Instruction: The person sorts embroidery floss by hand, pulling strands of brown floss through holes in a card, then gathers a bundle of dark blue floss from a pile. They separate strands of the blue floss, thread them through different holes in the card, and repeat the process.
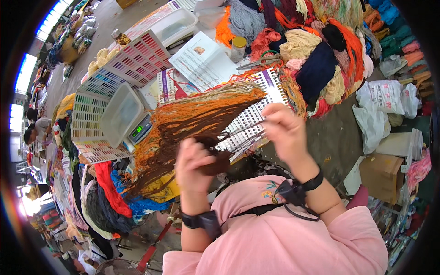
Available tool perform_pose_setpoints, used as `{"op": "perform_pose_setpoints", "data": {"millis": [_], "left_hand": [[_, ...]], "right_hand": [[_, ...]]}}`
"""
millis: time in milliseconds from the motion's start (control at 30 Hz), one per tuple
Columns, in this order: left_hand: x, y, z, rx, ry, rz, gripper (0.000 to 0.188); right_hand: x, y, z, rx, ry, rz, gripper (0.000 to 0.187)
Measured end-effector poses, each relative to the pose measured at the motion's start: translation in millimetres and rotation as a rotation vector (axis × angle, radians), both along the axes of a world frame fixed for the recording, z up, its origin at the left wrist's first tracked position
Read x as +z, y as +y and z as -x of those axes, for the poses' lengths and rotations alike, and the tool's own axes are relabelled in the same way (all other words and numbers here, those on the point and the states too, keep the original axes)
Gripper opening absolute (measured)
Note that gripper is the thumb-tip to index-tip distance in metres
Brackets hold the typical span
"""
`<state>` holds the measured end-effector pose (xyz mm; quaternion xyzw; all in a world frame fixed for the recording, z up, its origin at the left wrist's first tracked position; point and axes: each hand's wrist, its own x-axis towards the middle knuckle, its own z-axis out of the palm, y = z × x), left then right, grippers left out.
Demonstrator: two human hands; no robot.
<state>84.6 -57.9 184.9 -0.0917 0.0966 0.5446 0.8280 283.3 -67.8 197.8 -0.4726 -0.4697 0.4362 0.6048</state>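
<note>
Left hand (196, 158) closed round brown yarn (217, 164); right hand (285, 130) pinching strands (246, 128), apparently taut; uneven pull could snarl them.

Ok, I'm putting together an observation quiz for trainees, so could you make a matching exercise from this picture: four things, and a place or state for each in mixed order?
Things:
1. Dark brown yarn
2. Clear glass jar with a yellow lid
3. Brown cardboard box
4. Small digital scale with a dark front

Places or states:
A. Off to the person's right, away from the worktop
B. Display lit green
C. Between the left hand and the right hand
D. Near the metal-bladed scissors

Right pairs: 1-C, 2-D, 3-A, 4-B
</note>
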Motion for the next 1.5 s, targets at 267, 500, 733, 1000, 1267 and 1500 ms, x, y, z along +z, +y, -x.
{"op": "perform_pose_setpoints", "data": {"millis": [267,500,733,1000,1267,1500], "left_hand": [[-221.1,-96.6,368.6,0.406,0.825,0.596,0.013],[-151.1,29.4,134.5,0.233,0.576,0.640,0.018],[-200.9,115.9,-156.9,-0.596,0.885,0.274,0.023],[-235.8,126.0,-241.4,-0.800,1.310,0.150,0.018],[-244.9,124.8,-253.6,-0.559,1.206,0.166,0.012],[-250.1,126.6,-240.9,-0.498,1.032,0.256,0.013]], "right_hand": [[-72.1,13.3,-270.9,-0.199,0.928,0.339,0.011],[-101.9,64.8,-341.9,-0.687,-0.189,0.182,0.019],[-226.4,116.6,-173.2,-0.060,-0.456,0.458,0.006],[-262.5,108.8,-174.4,0.084,-0.787,0.234,0.018],[-260.1,107.7,-177.1,0.212,-0.780,0.137,0.029],[-264.0,112.4,-177.6,0.181,-0.680,0.264,0.025]]}}
